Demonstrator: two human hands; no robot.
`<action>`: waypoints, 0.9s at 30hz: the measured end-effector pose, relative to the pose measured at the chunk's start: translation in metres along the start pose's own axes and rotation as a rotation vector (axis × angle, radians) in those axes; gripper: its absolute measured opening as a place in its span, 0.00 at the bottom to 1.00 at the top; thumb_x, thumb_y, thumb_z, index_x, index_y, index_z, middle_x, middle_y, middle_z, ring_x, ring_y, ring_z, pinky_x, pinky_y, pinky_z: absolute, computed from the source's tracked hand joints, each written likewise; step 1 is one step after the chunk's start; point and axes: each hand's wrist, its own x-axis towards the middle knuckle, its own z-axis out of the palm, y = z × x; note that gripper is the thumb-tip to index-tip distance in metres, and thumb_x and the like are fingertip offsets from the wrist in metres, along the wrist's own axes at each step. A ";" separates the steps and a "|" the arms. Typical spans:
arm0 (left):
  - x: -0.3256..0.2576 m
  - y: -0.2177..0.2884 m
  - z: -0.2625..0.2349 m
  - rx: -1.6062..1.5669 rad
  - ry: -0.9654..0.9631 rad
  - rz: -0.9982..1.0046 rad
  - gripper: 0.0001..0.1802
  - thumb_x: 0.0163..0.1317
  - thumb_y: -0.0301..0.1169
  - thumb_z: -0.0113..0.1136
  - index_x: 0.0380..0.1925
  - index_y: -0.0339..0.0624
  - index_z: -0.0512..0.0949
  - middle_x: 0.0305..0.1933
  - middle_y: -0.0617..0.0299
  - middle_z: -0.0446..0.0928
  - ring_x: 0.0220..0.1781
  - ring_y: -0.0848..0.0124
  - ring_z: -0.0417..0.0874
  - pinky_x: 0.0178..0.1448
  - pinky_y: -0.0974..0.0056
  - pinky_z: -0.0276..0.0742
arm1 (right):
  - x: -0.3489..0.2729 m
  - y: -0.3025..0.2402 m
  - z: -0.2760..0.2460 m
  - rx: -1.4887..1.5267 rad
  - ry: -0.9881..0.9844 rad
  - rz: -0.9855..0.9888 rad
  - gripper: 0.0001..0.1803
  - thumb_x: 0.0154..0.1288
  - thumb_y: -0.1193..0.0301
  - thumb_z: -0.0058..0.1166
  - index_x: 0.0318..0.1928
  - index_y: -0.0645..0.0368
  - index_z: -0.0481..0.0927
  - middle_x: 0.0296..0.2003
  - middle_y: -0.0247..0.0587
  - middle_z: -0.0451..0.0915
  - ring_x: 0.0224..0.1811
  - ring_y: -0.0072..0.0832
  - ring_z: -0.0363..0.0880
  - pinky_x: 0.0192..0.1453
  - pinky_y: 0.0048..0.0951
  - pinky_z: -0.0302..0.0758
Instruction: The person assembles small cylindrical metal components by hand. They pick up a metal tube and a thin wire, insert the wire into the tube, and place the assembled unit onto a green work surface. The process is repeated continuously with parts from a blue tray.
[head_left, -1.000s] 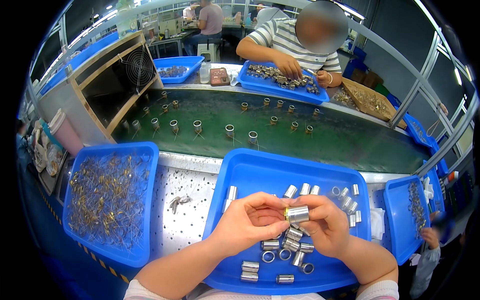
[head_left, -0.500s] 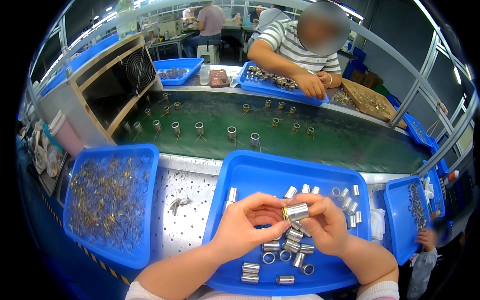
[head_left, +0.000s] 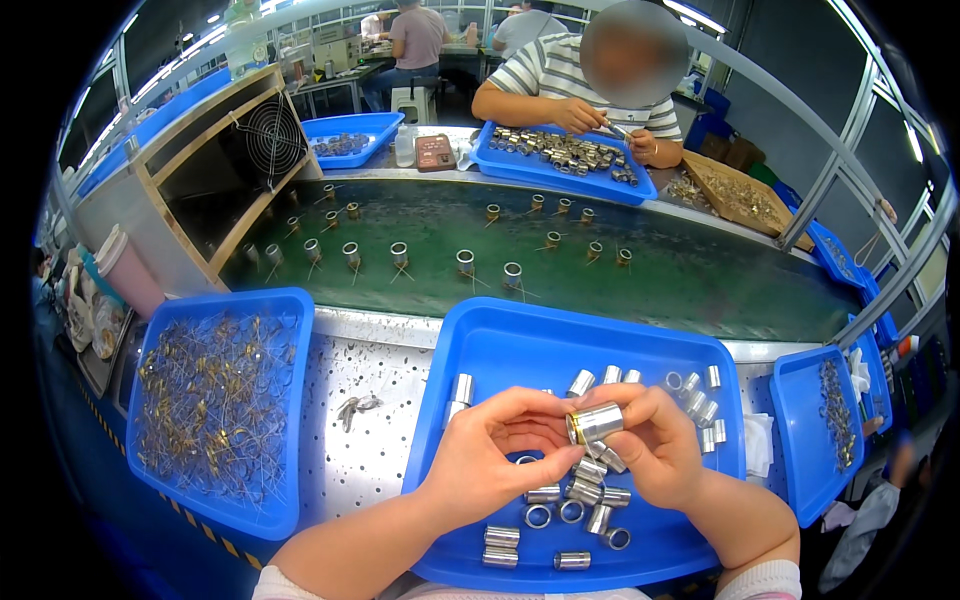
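Over the large blue tray, my right hand (head_left: 655, 445) holds a shiny metal sleeve (head_left: 600, 423) between thumb and fingers. My left hand (head_left: 505, 440) pinches the sleeve's left end, where a thin yellowish rim shows. Whatever sits inside that end is mostly hidden by the left fingers. Below the hands, several loose metal sleeves (head_left: 501, 537) lie in the blue tray (head_left: 570, 335), some on their sides and some with round openings facing up. To the left, a second blue tray (head_left: 308, 400) holds a tangle of thin wire-legged parts (head_left: 215, 400) with yellowish bodies.
A green conveyor belt (head_left: 700, 300) runs across beyond the trays, carrying several upright sleeves with wire legs (head_left: 465, 262). Behind it a person in a striped shirt (head_left: 545, 75) works over a tray of metal parts (head_left: 570, 152). A narrow blue tray (head_left: 790, 420) stands at right.
The held sleeve has tilted slightly, and the wire below its left end no longer shows. Across the belt, the person's hands have risen from the tray's right side and come together.
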 end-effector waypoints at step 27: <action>-0.002 0.000 0.001 -0.011 0.011 0.020 0.18 0.50 0.20 0.63 0.42 0.28 0.71 0.37 0.55 0.75 0.38 0.73 0.79 0.46 0.70 0.77 | 0.000 -0.001 0.001 0.040 0.007 0.019 0.04 0.62 0.81 0.45 0.38 0.64 0.66 0.52 0.55 0.67 0.58 0.39 0.67 0.59 0.34 0.67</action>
